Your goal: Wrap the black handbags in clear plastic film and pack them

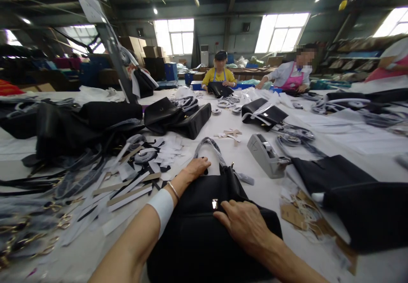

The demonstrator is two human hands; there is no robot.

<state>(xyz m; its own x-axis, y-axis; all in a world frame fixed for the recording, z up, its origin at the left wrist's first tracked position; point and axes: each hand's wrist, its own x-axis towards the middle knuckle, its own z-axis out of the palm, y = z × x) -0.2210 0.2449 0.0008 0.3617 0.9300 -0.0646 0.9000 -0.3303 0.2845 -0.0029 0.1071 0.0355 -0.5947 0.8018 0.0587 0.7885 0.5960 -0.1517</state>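
Note:
A black handbag (204, 240) stands upright on the table right before me, its handle (207, 142) wrapped in clear plastic and arched behind it. At the back left top edge of the bag, beside the handle's base, my left hand (195, 168) is closed, with its fingers bent over that edge. My right hand (245, 219) grips the front flap, thumb and forefinger next to the shiny metal clasp (215, 204). The undersides of its fingers are hidden.
Strips of paper and card (137, 185) litter the left, near wrapped straps with gold hooks (51, 232). A grey tape dispenser (266, 155) stands at right, beyond brown tags (293, 213) and another black bag (360, 206). Co-workers (219, 74) sit across the table.

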